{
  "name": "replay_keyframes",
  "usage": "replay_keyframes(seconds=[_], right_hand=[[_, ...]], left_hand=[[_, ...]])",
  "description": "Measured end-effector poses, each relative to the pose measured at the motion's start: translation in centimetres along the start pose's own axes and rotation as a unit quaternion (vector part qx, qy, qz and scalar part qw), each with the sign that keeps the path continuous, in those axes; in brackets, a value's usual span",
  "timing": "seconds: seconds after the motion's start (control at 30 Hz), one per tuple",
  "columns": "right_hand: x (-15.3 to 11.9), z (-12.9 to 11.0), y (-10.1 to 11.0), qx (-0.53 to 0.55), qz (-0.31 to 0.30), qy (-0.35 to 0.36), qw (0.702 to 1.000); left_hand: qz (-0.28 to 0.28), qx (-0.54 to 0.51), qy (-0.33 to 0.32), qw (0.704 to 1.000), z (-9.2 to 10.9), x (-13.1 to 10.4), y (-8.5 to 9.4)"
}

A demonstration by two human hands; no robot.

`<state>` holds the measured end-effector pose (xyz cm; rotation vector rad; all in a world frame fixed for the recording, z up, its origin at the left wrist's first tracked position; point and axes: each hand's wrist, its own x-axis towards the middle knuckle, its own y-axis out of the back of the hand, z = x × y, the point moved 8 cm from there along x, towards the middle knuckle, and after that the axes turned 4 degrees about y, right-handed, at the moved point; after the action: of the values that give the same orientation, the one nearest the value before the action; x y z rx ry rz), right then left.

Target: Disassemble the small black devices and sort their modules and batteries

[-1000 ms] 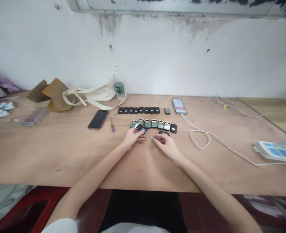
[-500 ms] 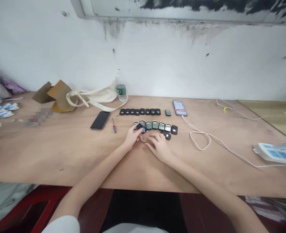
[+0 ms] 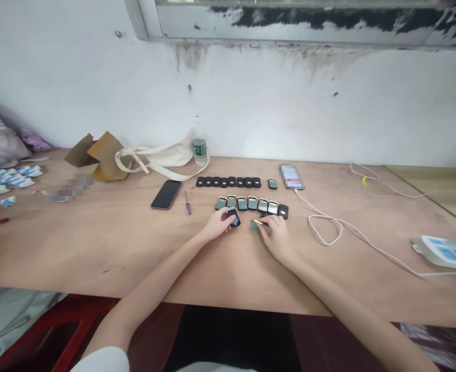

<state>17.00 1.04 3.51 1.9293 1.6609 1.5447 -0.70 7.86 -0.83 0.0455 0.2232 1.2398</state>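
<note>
Your left hand (image 3: pixel 218 224) grips one open black casing (image 3: pixel 233 219) between thumb and fingers, just in front of the near row. Your right hand (image 3: pixel 276 235) pinches one small green circuit board (image 3: pixel 255 225) with a gold-coloured edge, just above or on the table (image 3: pixel 212 268); you can't tell which from here.

In front of you, the near row has six open units (image 3: pixel 252 203) with their inner faces showing, then one closed black unit (image 3: pixel 283 211) at its right end. Another dark piece (image 3: pixel 264 215) is partly hidden behind your right fingers. The far row counts eight black covers (image 3: pixel 231 182), side by side; most carry a small pale oval mark, too small to read. One separate open unit (image 3: pixel 272 184) lies to their right.

You have two phones: a dark one (image 3: pixel 166 194) on the left, and a lit one (image 3: pixel 291 176) whose screen is blurred out, with a white cable (image 3: pixel 342 223) plugged in. One screwdriver (image 3: pixel 188 203) lies beside the dark phone. One water bottle (image 3: pixel 199 149) wears a green label with unreadable print, next to a cream bag (image 3: pixel 169 156). A white power strip (image 3: pixel 446 252) with blue panels sits at far right.
</note>
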Motion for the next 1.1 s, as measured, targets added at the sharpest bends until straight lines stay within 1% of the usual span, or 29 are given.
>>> replay_keyframes(seconds=[0.07, 0.13, 0.2, 0.27, 0.37, 0.47, 0.57, 0.63, 0.7, 0.77, 0.83, 0.97, 1.03, 1.1], right_hand=[[0.4, 1.0, 0.5, -0.002, 0.012, -0.02, 1.0], [0.9, 1.4, 0.4, -0.008, 0.01, -0.025, 1.0], [1.5, 1.3, -0.1, -0.018, -0.001, -0.018, 1.0], [1.9, 1.3, -0.6, -0.028, -0.009, -0.012, 0.999], [2.2, 1.6, -0.9, -0.04, -0.004, -0.01, 0.999], [2.3, 2.1, -1.1, -0.042, -0.006, -0.012, 0.999], [2.2, 2.3, -1.2, -0.04, -0.015, -0.022, 0.999], [2.0, 2.0, -0.8, -0.035, -0.01, -0.023, 0.999], [1.7, 1.3, -0.4, -0.02, -0.009, -0.013, 1.0], [1.3, 0.4, -0.2, 0.002, -0.016, 0.003, 1.0], [1.0, -0.2, -0.1, 0.019, -0.024, 0.015, 0.999], [0.8, -0.8, -0.2, 0.023, -0.034, 0.022, 0.999], [0.9, -0.8, -0.2, 0.025, -0.037, 0.023, 0.999], [0.9, -1.0, -0.3, 0.032, -0.039, 0.03, 0.998]], left_hand=[[-0.033, 0.047, -0.016, 0.998, 0.4, -0.3, -0.5], [-0.064, 0.082, -0.037, 0.994, 0.9, -0.6, -1.0], [-0.073, 0.11, -0.06, 0.989, 1.4, -0.9, -1.2], [-0.065, 0.137, -0.079, 0.985, 1.6, -1.0, -1.3], [-0.044, 0.176, -0.092, 0.979, 1.5, -0.9, -1.3], [-0.009, 0.195, -0.095, 0.976, 1.4, -0.9, -1.0], [0.003, 0.193, -0.087, 0.977, 1.6, -1.1, -0.7], [0.006, 0.19, -0.082, 0.978, 1.9, -1.4, -0.6], [0.028, 0.199, -0.088, 0.976, 2.3, -1.9, -0.5], [0.058, 0.224, -0.106, 0.967, 2.7, -2.5, -0.5], [0.075, 0.263, -0.132, 0.953, 3.0, -3.0, -0.9], [0.067, 0.33, -0.176, 0.925, 3.3, -3.3, -1.9], [0.049, 0.324, -0.185, 0.926, 3.4, -3.0, -1.9], [0.01, 0.29, -0.186, 0.939, 3.6, -2.8, -1.7]])
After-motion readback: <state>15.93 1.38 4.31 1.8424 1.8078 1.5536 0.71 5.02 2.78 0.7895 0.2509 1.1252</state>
